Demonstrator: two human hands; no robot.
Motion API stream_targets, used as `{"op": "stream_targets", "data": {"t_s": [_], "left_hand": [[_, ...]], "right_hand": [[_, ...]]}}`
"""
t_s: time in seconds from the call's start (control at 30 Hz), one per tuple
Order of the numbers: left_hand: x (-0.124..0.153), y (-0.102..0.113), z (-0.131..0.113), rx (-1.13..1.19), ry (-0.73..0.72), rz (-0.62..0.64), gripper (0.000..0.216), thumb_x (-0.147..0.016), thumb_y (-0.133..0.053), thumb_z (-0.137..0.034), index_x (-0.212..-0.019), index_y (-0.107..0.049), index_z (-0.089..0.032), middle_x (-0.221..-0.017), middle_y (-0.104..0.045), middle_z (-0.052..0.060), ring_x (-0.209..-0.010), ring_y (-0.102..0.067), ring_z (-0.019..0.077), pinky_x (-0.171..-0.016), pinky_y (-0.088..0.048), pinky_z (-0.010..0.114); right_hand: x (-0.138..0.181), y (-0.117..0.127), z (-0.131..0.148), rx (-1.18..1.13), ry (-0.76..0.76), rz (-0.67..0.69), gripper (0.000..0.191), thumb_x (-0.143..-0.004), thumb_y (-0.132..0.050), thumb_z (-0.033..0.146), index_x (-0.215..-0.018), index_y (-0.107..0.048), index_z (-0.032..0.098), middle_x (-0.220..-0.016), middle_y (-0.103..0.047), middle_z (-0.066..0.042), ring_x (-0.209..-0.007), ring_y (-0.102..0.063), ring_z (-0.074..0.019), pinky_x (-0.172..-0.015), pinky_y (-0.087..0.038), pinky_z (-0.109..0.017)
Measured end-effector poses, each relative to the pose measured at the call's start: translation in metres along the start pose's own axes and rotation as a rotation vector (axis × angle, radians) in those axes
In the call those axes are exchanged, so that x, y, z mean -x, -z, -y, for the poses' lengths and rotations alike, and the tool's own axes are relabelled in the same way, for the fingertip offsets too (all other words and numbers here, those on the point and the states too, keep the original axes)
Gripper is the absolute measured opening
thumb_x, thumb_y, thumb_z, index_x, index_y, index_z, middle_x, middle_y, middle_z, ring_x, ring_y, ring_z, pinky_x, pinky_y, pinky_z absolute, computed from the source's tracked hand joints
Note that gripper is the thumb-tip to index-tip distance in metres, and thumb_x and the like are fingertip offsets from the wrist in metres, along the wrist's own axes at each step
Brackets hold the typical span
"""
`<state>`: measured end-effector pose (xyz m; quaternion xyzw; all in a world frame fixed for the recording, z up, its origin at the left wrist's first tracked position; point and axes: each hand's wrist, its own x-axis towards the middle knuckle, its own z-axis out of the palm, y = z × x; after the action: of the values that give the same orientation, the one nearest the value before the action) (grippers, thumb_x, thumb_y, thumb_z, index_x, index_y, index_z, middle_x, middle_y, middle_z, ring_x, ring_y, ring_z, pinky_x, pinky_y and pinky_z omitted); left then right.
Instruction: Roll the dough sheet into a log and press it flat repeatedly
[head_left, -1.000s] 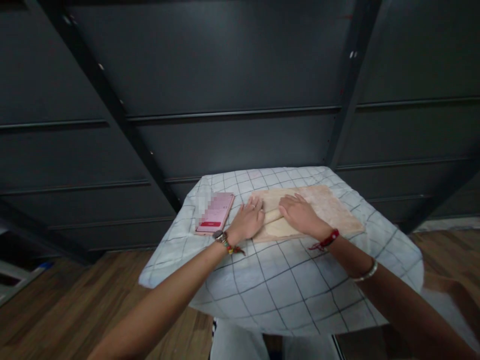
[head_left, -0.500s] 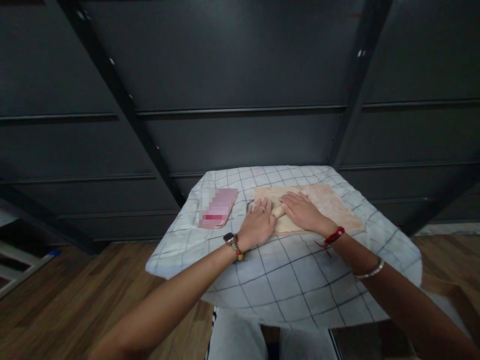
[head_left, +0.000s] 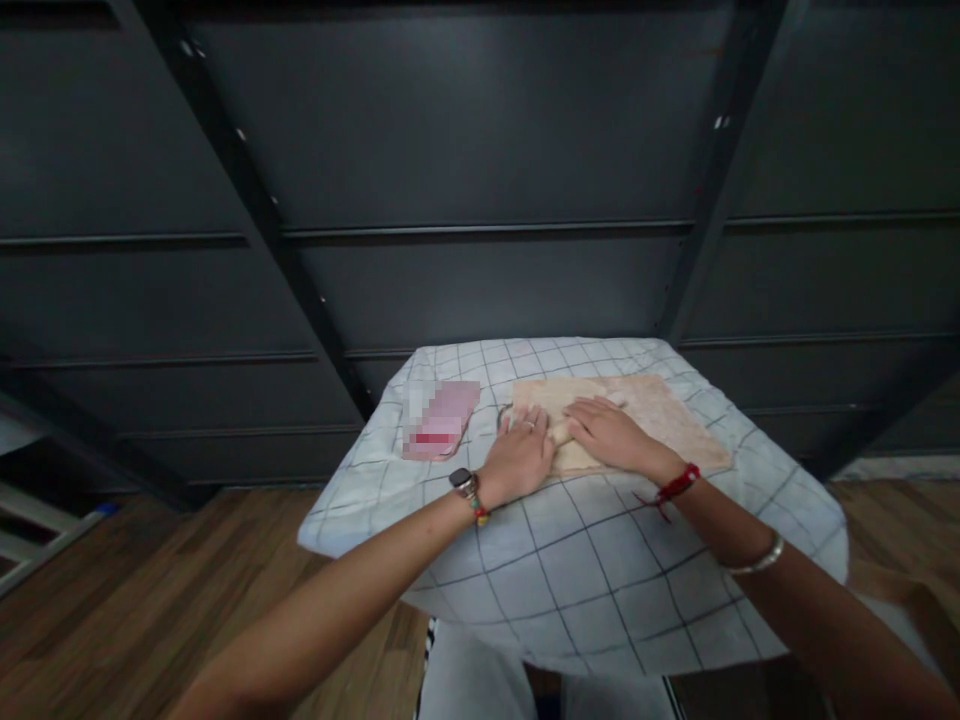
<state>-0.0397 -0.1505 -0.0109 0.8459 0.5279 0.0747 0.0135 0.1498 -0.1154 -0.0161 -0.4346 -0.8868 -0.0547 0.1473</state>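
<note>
— What are the hands doing?
— Left hand [head_left: 519, 455] and right hand [head_left: 611, 435] lie flat, fingers spread, gripping nothing, pressing the cloth [head_left: 660, 415] under them
— And the phone [head_left: 441, 418]?
— Just left of the left hand, on the table [head_left: 600, 590]

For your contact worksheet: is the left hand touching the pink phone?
Apart. The head view shows checked cloth between the left hand and the pink phone.

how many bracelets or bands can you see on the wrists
3. A watch with a beaded band on the left wrist, a red thread bracelet at the right wrist, and a silver bangle further up that forearm.
</note>
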Motion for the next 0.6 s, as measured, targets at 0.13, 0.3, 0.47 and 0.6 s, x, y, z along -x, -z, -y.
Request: {"op": "stream_targets", "data": {"t_s": [0.13,0.3,0.47,0.6], "left_hand": [[-0.014,0.008,0.008,-0.025,0.098,-0.023,0.052,-0.097,-0.016,-0.027,-0.139,-0.038,-0.004,-0.148,-0.035,0.019,-0.14,-0.024,0.0296,-0.113,-0.018,0.051],[-0.043,0.019,0.036,-0.023,0.144,0.021,0.047,-0.096,-0.024,-0.025,-0.129,-0.05,-0.004,-0.137,-0.047,0.024,-0.135,-0.032,0.035,-0.109,-0.02,0.055],[-0.01,0.005,0.016,-0.012,0.087,0.035,0.051,-0.097,-0.016,-0.028,-0.136,-0.044,-0.009,-0.145,-0.041,0.016,-0.136,-0.033,0.0301,-0.108,-0.027,0.05],[0.009,0.001,-0.002,-0.05,-0.015,-0.027,0.055,-0.098,-0.021,-0.033,-0.143,-0.034,-0.004,-0.151,-0.029,0.017,-0.142,-0.021,0.0281,-0.115,-0.016,0.045]], "right_hand": [[-0.016,-0.005,0.0,0.007,-0.036,0.018,0.043,-0.099,-0.029,0.03,-0.125,-0.058,0.012,-0.133,-0.057,-0.012,-0.131,-0.043,-0.0218,-0.109,-0.027,-0.04],[-0.061,-0.001,0.009,0.037,-0.099,0.133,0.044,-0.1,-0.025,0.029,-0.116,-0.064,0.015,-0.129,-0.06,-0.011,-0.127,-0.047,-0.0263,-0.104,-0.033,-0.047],[-0.017,0.003,0.011,0.04,0.049,0.04,0.042,-0.099,-0.028,0.026,-0.113,-0.065,0.012,-0.12,-0.065,-0.014,-0.122,-0.052,-0.0241,-0.103,-0.036,-0.041],[0.011,0.001,0.008,-0.024,0.096,-0.016,0.044,-0.099,-0.026,0.027,-0.123,-0.06,0.014,-0.13,-0.059,-0.011,-0.125,-0.049,-0.02,-0.107,-0.033,-0.037]]}}
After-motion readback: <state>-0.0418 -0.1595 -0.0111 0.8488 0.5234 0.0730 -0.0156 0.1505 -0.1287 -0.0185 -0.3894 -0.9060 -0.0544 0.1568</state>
